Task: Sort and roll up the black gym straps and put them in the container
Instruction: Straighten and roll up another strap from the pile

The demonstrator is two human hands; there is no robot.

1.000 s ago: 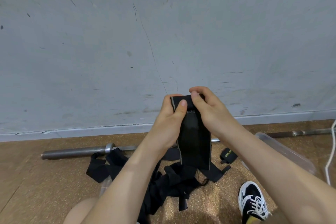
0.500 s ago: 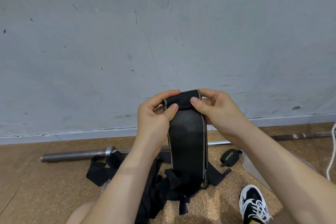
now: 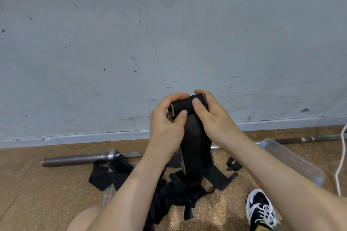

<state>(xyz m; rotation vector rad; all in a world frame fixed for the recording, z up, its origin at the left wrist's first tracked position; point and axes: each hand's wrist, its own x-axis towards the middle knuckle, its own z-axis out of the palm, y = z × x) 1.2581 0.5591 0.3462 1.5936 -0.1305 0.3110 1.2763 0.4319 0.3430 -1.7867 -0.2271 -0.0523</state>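
Just below the middle of the view, in front of a scuffed grey wall (image 3: 169,43), both hands hold up a wide black strap with tan edging (image 3: 195,146). Its top end is curled over into a short roll (image 3: 185,106), and the grip sits on that roll. The left hand (image 3: 167,124) curls round the roll's 9 o'clock side, thumb tip (image 3: 183,113) pressed on the near face. The right hand (image 3: 212,118) closes round its 3 o'clock side, thumb (image 3: 197,102) laid across the top of the roll and fingers wrapped behind. Both hands are closed on the fabric.

From the grip the unrolled length of the strap hangs straight down toward 6 o'clock, between the two wrists. Its lower end reaches a loose pile of black webbing straps (image 3: 182,191) on the brown cork floor (image 3: 37,193).

At about 4 o'clock from the hands, partly behind the right forearm, a clear plastic container (image 3: 293,157) lies on the floor, apart from the held strap. Between it and the pile sits a small rolled black strap with pale lettering (image 3: 233,163). A steel barbell (image 3: 75,159) lies along the foot of the wall from 8 o'clock across to 3 o'clock. A black and white trainer (image 3: 261,210) shows at 5 o'clock, with a white cord (image 3: 339,165) at the right edge.
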